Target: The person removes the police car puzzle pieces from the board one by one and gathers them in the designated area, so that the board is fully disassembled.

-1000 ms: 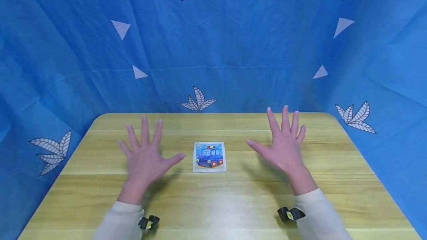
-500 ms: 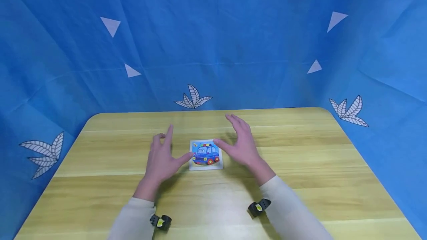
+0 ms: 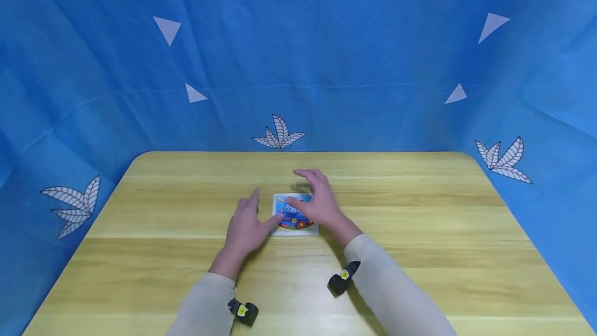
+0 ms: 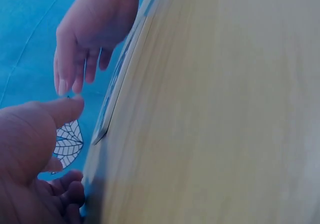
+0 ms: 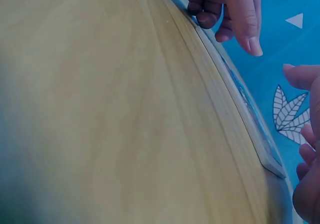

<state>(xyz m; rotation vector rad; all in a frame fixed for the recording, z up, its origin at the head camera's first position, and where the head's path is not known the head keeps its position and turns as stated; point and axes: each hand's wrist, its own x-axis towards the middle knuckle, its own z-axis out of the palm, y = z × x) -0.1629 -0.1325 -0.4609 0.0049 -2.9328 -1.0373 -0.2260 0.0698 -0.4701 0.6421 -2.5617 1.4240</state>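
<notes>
A small square picture puzzle (image 3: 296,231) with a pale border and a blue cartoon car lies flat on the table. At its left side is my left hand (image 3: 245,229), its thumb over the left edge and its fingers loosely bent. From the right, my right hand (image 3: 323,205) hovers above the puzzle, thumb pointing left across the picture, fingers bent and hiding its upper right part. Seen low in the left wrist view, the puzzle (image 4: 120,81) stays on the tabletop, with both thumbs above it. In the right wrist view neither hand grips the puzzle (image 5: 240,96).
The light wood table (image 3: 443,253) has rounded far corners. A blue cloth (image 3: 354,56) with white triangles and leaf prints hangs behind it and at both sides. A black band with a small device (image 3: 243,311) sits on each sleeve.
Both hands have come inward from wide apart with spread fingers to the puzzle. Their fingers are now more bent, and the right hand overlaps the picture. The puzzle lies in place.
</notes>
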